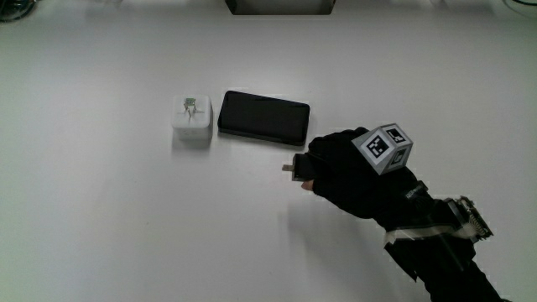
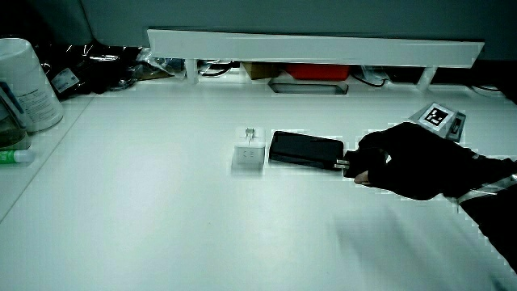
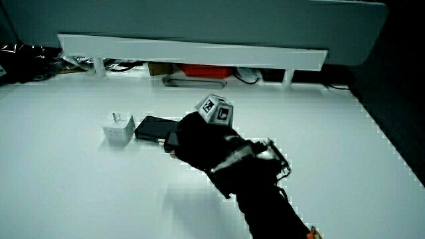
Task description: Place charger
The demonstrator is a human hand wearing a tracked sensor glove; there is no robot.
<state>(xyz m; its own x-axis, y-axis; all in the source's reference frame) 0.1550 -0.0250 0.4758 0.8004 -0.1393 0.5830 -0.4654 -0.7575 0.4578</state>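
Note:
The hand (image 1: 340, 172) is curled around a small black charger (image 1: 290, 169), whose end sticks out of the fingers just above the table. It is close to the corner of a flat black phone (image 1: 263, 117) and slightly nearer to the person than the phone. A white cube charger (image 1: 191, 117) with its prongs pointing up stands beside the phone, on the end away from the hand. In a side view the black charger (image 2: 342, 166) almost touches the phone (image 2: 305, 150). In a side view the hand (image 3: 199, 143) hides the black charger and part of the phone (image 3: 151, 128).
A low white partition (image 2: 315, 48) runs along the table's edge farthest from the person, with a red item (image 2: 317, 72) and cables under it. A white tub (image 2: 26, 81) and dark clutter (image 2: 97, 66) stand at one end of the table.

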